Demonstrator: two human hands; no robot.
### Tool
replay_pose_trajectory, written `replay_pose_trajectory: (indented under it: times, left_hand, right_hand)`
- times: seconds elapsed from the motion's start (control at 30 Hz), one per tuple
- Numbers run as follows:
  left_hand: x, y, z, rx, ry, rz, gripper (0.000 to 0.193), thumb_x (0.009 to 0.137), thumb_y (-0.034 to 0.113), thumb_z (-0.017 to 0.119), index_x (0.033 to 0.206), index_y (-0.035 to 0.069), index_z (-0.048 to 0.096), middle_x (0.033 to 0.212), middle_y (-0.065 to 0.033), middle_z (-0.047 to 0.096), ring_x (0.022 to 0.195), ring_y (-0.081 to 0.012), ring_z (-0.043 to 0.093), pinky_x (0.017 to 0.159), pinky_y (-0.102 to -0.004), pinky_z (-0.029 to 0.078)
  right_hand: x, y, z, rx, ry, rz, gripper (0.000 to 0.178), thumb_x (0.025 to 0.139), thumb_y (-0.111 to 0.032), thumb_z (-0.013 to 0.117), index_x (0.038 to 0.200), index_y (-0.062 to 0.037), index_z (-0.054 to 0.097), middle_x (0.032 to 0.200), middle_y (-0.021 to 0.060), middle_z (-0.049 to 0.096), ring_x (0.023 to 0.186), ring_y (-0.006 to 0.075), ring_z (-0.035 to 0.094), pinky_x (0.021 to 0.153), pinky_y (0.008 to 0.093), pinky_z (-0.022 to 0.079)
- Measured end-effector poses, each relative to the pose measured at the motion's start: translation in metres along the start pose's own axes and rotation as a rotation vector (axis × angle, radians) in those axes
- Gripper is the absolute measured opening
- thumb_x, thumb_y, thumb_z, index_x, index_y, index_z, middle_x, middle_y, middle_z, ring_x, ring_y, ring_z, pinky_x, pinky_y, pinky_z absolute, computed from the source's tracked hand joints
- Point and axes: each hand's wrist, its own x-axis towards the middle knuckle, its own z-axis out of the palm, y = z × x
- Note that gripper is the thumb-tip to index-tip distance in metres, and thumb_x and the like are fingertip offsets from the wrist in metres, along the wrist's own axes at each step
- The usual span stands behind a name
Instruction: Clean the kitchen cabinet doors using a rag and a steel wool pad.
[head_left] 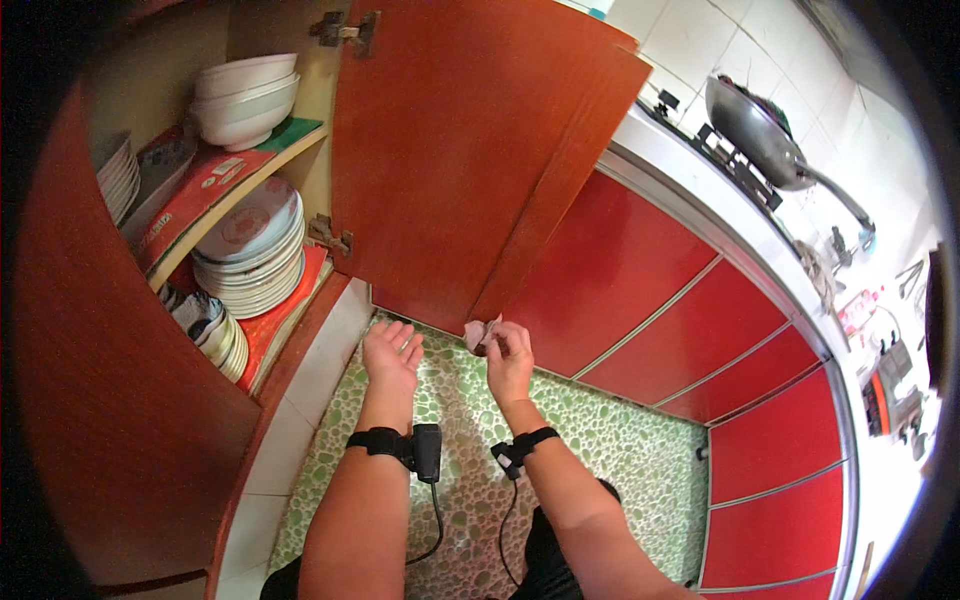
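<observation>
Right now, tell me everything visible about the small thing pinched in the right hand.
The small pale scrap looks like crumpled cloth or paper, pinkish white; which material cannot be told. It is bunched and irregular, with a corner sticking up. The right hand pinches it between fingertips, just below the lower edge of the open wooden cabinet door. The left hand is open beside it, not touching.

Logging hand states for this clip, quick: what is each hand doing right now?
Left hand: open, fingers spread, holding nothing.
Right hand: closed, pinching a small pale crumpled scrap by the open cupboard door.
</observation>
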Motion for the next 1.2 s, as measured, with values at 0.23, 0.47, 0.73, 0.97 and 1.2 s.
replay_pose_trajectory:
  times: [0.23,0.47,0.73,0.97,1.2]
  left_hand:
    - [-0.050,0.021,0.042,0.513,-0.051,0.297,0.049,0.104,0.033,0.053,0.140,-0.002,0.055,0.130,-0.0167,0.065,0.115,-0.0299,0.064,0.098,-0.0387,0.050]
    - [-0.144,0.054,0.073,1.333,-0.358,0.652,0.062,0.079,0.024,0.076,0.127,-0.005,0.051,0.112,-0.0144,0.068,0.098,-0.0254,0.064,0.088,-0.0384,0.051]
    - [-0.187,0.108,0.014,1.967,-0.095,0.683,0.058,0.093,0.033,0.067,0.141,0.003,0.056,0.129,-0.0233,0.069,0.124,-0.0421,0.062,0.104,-0.0458,0.049]
    - [-0.179,0.103,-0.012,1.792,-0.046,0.632,0.049,0.095,0.031,0.060,0.136,0.003,0.060,0.127,-0.0265,0.068,0.118,-0.0454,0.063,0.101,-0.0475,0.048]
    - [-0.194,0.103,-0.018,1.797,-0.044,0.868,0.053,0.097,0.038,0.061,0.139,0.006,0.057,0.117,-0.0267,0.070,0.108,-0.0449,0.067,0.096,-0.0482,0.051]
  right_hand:
    - [-0.006,0.000,0.006,0.265,-0.013,0.225,0.012,0.090,0.002,0.072,0.101,0.0004,0.067,0.111,0.0124,0.068,0.094,0.0241,0.069,0.083,0.0336,0.055]
    - [-0.078,-0.090,0.001,0.336,-0.115,0.110,0.015,0.089,0.006,0.073,0.098,-0.0012,0.064,0.109,0.0112,0.064,0.092,0.0222,0.068,0.071,0.0311,0.056]
    - [-0.139,-0.143,0.029,0.697,-0.334,0.197,0.012,0.095,0.001,0.067,0.107,-0.0002,0.064,0.104,0.0093,0.068,0.091,0.0193,0.069,0.073,0.0324,0.058]
    - [-0.156,-0.113,0.033,1.016,-0.342,1.273,0.013,0.102,-0.009,0.065,0.113,-0.0038,0.064,0.089,0.0072,0.070,0.071,0.0169,0.066,0.057,0.0312,0.052]
    - [-0.153,-0.143,0.068,1.677,-0.420,1.404,0.025,0.106,-0.019,0.056,0.124,-0.0027,0.061,0.110,0.0081,0.070,0.091,0.0169,0.067,0.077,0.0311,0.055]
